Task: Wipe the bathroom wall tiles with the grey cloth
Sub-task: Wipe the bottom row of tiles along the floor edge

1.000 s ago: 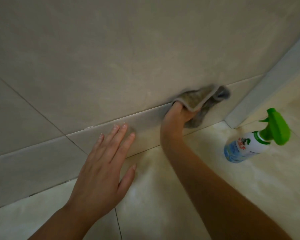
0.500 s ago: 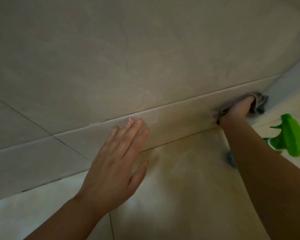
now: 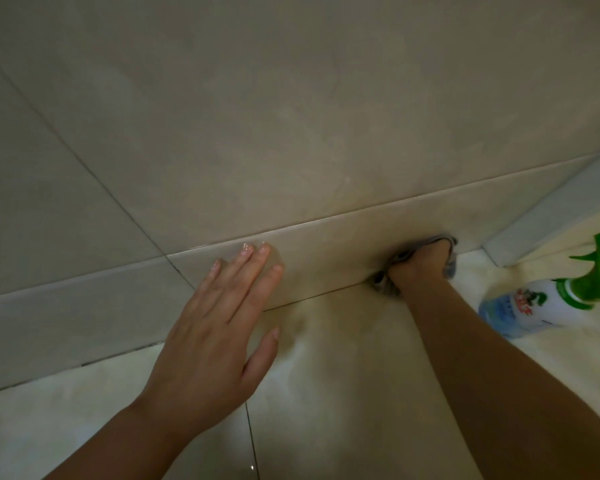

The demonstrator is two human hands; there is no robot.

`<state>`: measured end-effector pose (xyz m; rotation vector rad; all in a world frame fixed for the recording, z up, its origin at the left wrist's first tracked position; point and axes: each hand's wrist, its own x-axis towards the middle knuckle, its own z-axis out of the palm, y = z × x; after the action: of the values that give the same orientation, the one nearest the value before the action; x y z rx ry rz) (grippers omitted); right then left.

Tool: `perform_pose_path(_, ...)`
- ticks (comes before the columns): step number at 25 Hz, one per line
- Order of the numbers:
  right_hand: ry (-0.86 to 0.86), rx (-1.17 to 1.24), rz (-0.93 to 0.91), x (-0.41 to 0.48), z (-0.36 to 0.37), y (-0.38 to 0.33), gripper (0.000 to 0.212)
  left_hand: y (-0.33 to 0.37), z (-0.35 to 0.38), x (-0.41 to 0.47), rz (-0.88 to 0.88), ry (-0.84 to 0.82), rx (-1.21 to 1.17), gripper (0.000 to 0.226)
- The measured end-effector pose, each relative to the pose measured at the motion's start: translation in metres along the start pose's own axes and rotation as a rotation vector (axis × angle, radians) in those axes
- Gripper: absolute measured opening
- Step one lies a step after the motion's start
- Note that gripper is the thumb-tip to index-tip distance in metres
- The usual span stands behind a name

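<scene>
Large beige wall tiles [image 3: 291, 116] fill the upper view, with a narrow skirting tile [image 3: 326, 258] running along the floor. My right hand [image 3: 421, 266] holds the bunched grey cloth [image 3: 381, 284] against the skirting tile just above the floor joint; most of the cloth is hidden under the hand. My left hand [image 3: 215, 323] lies flat with straight fingers, fingertips pressing on the skirting tile and the palm over the floor.
A spray bottle [image 3: 534, 303] with a white body and green trigger head lies on the cream floor tiles [image 3: 343, 375] at the right. A pale raised sill [image 3: 551, 216] meets the wall in the right corner.
My right hand slid the cloth right along the skirting tile towards the corner, then back a little to the left and down to the floor joint. The left hand stayed flat on the tile.
</scene>
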<state>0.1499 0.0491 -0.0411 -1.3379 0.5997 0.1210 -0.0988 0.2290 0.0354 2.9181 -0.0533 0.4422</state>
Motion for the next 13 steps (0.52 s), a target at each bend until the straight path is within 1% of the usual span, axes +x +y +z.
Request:
perform_pose_path(2, -0.084, 0.012, 0.048, -0.025, 0.007, 0.004, 0.035, -0.001, -0.003, -0.009, -0.004, 0.002, -0.003, 0.061)
perform_pose_path(3, -0.104, 0.095, 0.097, -0.039, 0.013, 0.004, 0.035, 0.0, -0.005, -0.013, -0.003, 0.001, -0.008, 0.061)
perform_pose_path(4, -0.076, 0.171, 0.136, -0.048, 0.019, 0.005, 0.036, 0.0, -0.007, -0.018, -0.001, 0.004, -0.014, 0.06)
perform_pose_path(6, 0.027, 0.306, 0.195, -0.073, 0.037, 0.004, 0.027, -0.001, -0.016, -0.03, -0.001, 0.011, -0.025, 0.06)
perform_pose_path(7, 0.066, 0.236, 0.161, -0.084, 0.047, 0.009, 0.025, -0.003, -0.021, -0.038, -0.004, 0.012, -0.025, 0.061)
perform_pose_path(8, 0.079, 0.192, 0.154, -0.101, 0.057, 0.014, 0.034, -0.007, -0.027, -0.047, -0.01, 0.011, -0.021, 0.061)
perform_pose_path(10, 0.073, 0.168, 0.192, -0.125, 0.075, 0.035, 0.081, -0.017, -0.038, -0.068, -0.038, 0.01, 0.002, 0.061)
perform_pose_path(11, 0.06, 0.156, 0.202, -0.137, 0.086, 0.049, 0.1, -0.024, -0.042, -0.079, -0.063, 0.006, 0.014, 0.062)
perform_pose_path(12, 0.038, 0.148, 0.229, -0.15, 0.096, 0.065, 0.108, -0.03, -0.046, -0.089, -0.09, -0.002, 0.022, 0.062)
perform_pose_path(13, 0.021, 0.146, 0.268, -0.17, 0.106, 0.072, 0.107, -0.035, -0.048, -0.099, -0.117, -0.013, 0.027, 0.063)
